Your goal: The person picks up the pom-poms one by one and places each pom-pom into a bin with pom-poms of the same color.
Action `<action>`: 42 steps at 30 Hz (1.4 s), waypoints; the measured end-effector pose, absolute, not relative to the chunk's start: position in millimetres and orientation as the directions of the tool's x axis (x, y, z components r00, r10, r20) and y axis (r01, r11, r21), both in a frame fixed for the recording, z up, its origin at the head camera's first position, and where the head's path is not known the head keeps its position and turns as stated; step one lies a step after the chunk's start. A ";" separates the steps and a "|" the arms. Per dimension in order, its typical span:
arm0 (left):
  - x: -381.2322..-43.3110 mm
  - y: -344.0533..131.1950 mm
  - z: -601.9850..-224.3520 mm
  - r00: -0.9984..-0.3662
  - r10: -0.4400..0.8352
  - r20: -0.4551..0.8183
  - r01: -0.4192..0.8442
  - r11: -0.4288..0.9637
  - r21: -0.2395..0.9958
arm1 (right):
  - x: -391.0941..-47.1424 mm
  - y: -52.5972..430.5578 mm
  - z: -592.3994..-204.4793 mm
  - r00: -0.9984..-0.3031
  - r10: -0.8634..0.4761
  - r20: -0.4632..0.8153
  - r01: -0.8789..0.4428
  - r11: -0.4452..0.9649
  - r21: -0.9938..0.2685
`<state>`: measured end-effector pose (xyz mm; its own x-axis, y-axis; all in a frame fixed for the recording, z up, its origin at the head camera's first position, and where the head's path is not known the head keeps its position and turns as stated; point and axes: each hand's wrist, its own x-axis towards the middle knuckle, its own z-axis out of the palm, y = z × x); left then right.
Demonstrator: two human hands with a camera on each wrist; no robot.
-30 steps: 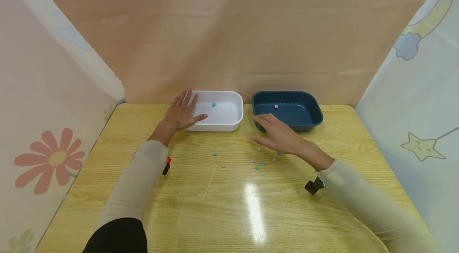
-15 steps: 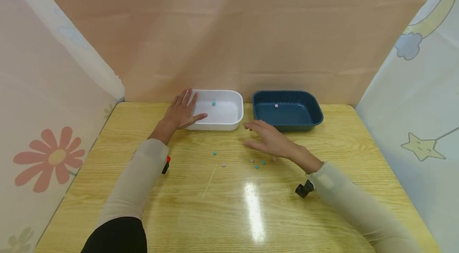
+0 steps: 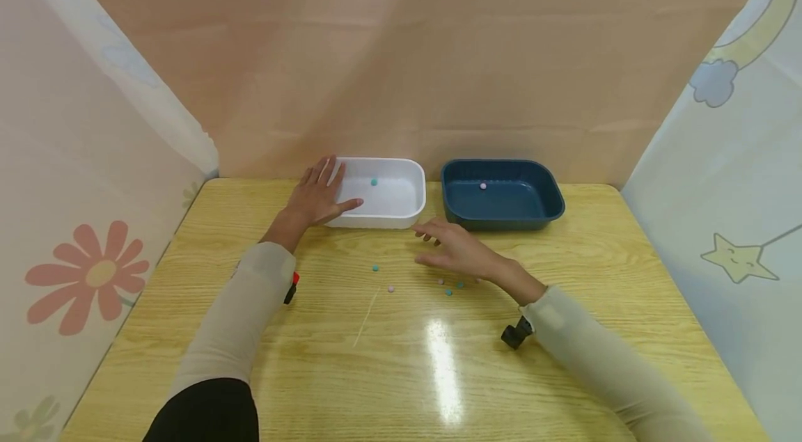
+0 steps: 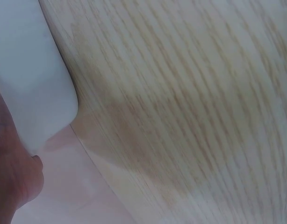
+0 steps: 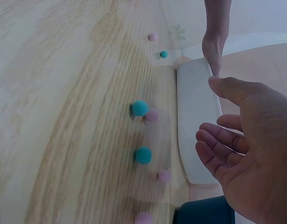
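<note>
My left hand [image 3: 316,193] rests with spread fingers over the left end of a white plastic bin [image 3: 415,219]. One teal ball [image 3: 374,182] lies inside that bin. My right hand [image 3: 456,247] hovers over the table, in front of the gap between the white bin and a dark blue bin [image 3: 501,225]. Its fingers are loosely bent with nothing between them, and the thumb stands apart. Beneath and in front of it are small teal balls [image 5: 143,155] and pink balls [image 5: 163,176]. A pink ball [image 3: 483,186] sits in the dark blue bin.
Farther left on the wooden table [image 3: 313,372] lie another teal ball [image 3: 375,268] and a pink ball [image 3: 391,289]. A brown backdrop [image 3: 426,80] rises right behind both bins. Patterned side panels [image 3: 94,170] border the table.
My right hand has moved left and slightly toward me, from the front of the dark blue bin to near the white bin's right corner. The left hand stays put.
</note>
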<state>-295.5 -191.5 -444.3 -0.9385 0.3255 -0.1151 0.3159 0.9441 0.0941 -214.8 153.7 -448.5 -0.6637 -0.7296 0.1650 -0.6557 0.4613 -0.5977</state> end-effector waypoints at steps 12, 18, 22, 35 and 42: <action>-295.8 -192.2 -445.4 -0.938 0.327 -0.116 0.317 0.943 0.098 | -212.1 136.0 -456.0 -0.667 -0.734 0.129 -0.624 0.456 -0.634; -294.6 -191.0 -445.5 -0.939 0.321 -0.125 0.311 0.945 0.097 | -212.0 129.7 -463.1 -0.654 -0.744 0.135 -0.640 0.450 -0.623; -294.7 -190.7 -444.6 -0.940 0.320 -0.118 0.311 0.946 0.093 | -213.3 125.3 -464.4 -0.649 -0.751 0.118 -0.630 0.444 -0.637; -296.2 -190.4 -445.1 -0.941 0.309 -0.139 0.298 0.950 0.092 | -216.7 108.2 -467.8 -0.606 -0.791 0.087 -0.616 0.397 -0.680; -294.8 -191.2 -444.3 -0.940 0.317 -0.127 0.308 0.947 0.087 | -216.9 99.1 -470.6 -0.609 -0.790 0.066 -0.604 0.409 -0.684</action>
<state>-294.8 -191.2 -444.3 -0.9399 0.3170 -0.1266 0.3078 0.9475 0.0869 -216.9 99.1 -470.6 -0.6093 -0.7902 0.0658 -0.6044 0.4092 -0.6835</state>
